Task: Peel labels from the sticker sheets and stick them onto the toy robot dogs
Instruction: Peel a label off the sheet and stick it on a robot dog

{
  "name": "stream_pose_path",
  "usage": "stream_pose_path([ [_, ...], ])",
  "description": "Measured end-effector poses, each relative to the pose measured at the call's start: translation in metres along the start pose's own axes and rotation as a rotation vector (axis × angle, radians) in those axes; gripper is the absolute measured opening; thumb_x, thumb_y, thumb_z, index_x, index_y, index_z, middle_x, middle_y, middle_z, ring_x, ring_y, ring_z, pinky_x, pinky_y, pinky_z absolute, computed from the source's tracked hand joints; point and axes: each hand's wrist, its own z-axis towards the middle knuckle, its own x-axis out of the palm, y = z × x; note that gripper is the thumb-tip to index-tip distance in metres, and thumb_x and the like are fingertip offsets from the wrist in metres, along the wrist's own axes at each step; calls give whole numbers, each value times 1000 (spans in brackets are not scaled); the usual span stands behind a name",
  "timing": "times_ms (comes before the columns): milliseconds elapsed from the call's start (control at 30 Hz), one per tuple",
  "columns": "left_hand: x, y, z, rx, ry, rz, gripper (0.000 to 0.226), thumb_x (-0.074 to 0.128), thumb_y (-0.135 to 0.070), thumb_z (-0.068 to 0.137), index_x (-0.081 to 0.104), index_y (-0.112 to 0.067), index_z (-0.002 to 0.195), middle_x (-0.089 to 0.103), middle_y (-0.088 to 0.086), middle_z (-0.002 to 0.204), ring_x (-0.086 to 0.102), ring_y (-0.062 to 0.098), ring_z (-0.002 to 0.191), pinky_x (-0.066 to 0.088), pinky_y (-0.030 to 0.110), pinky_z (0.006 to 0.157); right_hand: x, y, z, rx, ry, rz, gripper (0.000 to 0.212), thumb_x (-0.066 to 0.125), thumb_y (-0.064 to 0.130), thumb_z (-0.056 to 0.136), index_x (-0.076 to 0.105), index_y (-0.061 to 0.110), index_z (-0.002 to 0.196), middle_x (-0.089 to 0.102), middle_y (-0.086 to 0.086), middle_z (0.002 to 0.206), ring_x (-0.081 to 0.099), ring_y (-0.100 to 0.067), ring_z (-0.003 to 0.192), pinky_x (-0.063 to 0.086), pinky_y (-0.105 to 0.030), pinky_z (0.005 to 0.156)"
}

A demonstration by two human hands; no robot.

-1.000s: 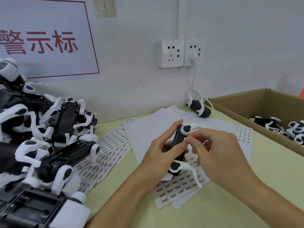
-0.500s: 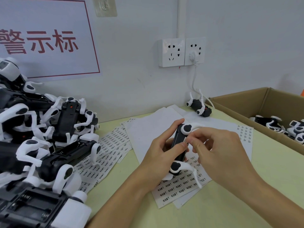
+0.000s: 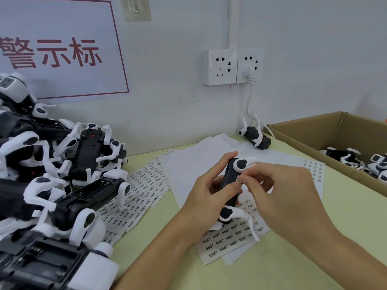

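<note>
Nearest, at lower left, a pile of dogs (image 3: 62, 195) lies heaped on the table (image 3: 293, 258), black bodies and white legs tangled, some showing bare battery bays. Just beyond the forearms, a sheet (image 3: 228, 237) printed with rows of small labels lies flat under the hands, with blank paper (image 3: 188, 170) spreading behind it and more label strips (image 3: 142, 189) fanned toward the pile.

Above that sheet the left hand (image 3: 209, 197) grips a dog (image 3: 231, 185) by its black body, fingers curled round the far side and thumb laid across the near side; the dog stands on end, one white hip joint at the top and another at the bottom, a thin white leg trailing down to the right. The right hand (image 3: 284, 193) has thumb and forefinger pinched together at the dog's body, beside the left thumb; whether a label sits between them is too small to tell.

Farther right, a box (image 3: 314, 135) holds more dogs. Near the wall a lone dog (image 3: 255, 137) lies on its back, below a socket (image 3: 232, 66) with a white plug and cord. A sign (image 3: 62, 49) hangs upper left.
</note>
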Motion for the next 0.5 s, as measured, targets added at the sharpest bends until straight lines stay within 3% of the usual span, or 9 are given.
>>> stream_pose_path([
  [133, 1, -1, -1, -1, 3, 8, 51, 59, -27, 89, 53, -60, 128, 66, 16, 98, 61, 15, 85, 55, 42, 92, -1, 0, -2, -53, -11, -60, 16, 79, 10, 82, 74, 23, 76, 63, 18, 60, 61, -9, 70, 46, -20, 62],
  [333, 1, -2, -1, 5, 5, 1, 52, 59, -26, 89, 54, -59, 128, 64, 19, 99, 58, 16, 82, 54, 43, 92, -2, 2, -2, -72, -19, -130, 15, 80, 9, 80, 74, 22, 75, 65, 12, 60, 57, -8, 50, 51, -32, 49],
  [500, 0, -1, -1, 14, 17, 4, 52, 58, -26, 88, 53, -58, 130, 63, 2, 89, 57, 16, 79, 54, 31, 85, -2, 3, -2, -57, -28, -126, 15, 80, 11, 80, 73, 24, 75, 64, 13, 60, 57, -7, 49, 51, -31, 48],
])
